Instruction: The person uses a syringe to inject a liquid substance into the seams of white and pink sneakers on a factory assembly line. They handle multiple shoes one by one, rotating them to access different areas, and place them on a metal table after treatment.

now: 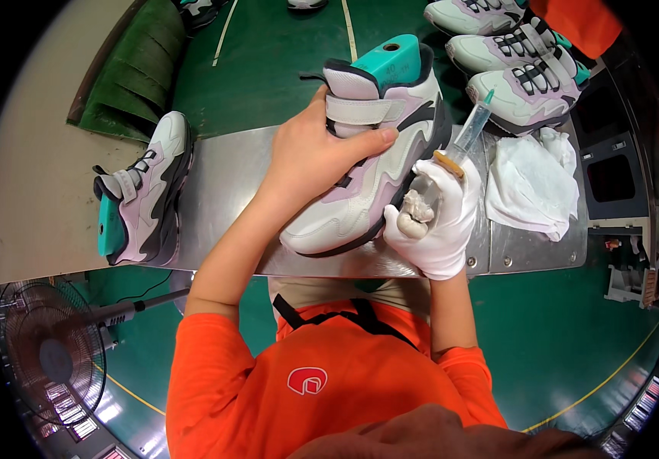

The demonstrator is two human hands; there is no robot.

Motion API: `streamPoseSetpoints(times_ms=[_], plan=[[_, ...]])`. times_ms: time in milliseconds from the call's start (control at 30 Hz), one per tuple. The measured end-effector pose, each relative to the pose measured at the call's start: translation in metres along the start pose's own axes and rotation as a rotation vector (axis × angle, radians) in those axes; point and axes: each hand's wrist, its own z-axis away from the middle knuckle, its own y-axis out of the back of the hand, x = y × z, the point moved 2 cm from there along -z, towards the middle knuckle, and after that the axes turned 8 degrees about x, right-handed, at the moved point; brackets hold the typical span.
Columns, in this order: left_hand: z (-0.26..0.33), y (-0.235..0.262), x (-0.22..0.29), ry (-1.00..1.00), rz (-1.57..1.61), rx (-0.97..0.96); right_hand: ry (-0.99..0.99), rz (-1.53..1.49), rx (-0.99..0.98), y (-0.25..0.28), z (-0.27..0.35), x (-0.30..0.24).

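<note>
A white and lilac sneaker (379, 180) with a black-edged sole is tilted over the metal bench, toe toward me. A teal shoe last (396, 63) fills its opening. My bare left hand (310, 153) is closed round its upper, thumb across the side below the strap. In my white-gloved right hand (446, 218) is a clear syringe (472, 128) with a teal tip pointing up and away and an amber flange. The curled glove fingers are beside the sole, and a greyish lump (415, 210) shows there; I cannot tell whether it is soiled glove or something held.
Another sneaker (150, 195) with a teal last lies at the bench's left end. Several sneakers (528, 88) stand at the far right. A crumpled white cloth (532, 183) lies on the metal bench (222, 183), right of my glove. A fan (54, 356) stands lower left.
</note>
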Motion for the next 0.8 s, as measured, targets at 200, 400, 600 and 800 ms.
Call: streamPoseSetpoints(times_ms=[200,400,600,800], plan=[[-0.001,0.001,-0.002,0.000,0.017,0.020,0.013,-0.020,0.017,0.003,0.004,0.005],[-0.002,0.002,-0.004,0.034,0.015,0.021,-0.037,-0.055,0.063,0.004,0.000,0.003],[-0.001,-0.001,0.000,-0.011,-0.019,0.030,-0.076,-0.057,-0.010,0.006,-0.001,0.000],[-0.018,0.002,-0.016,0.104,0.318,0.016,-0.177,-0.172,-0.003,0.045,0.008,0.007]])
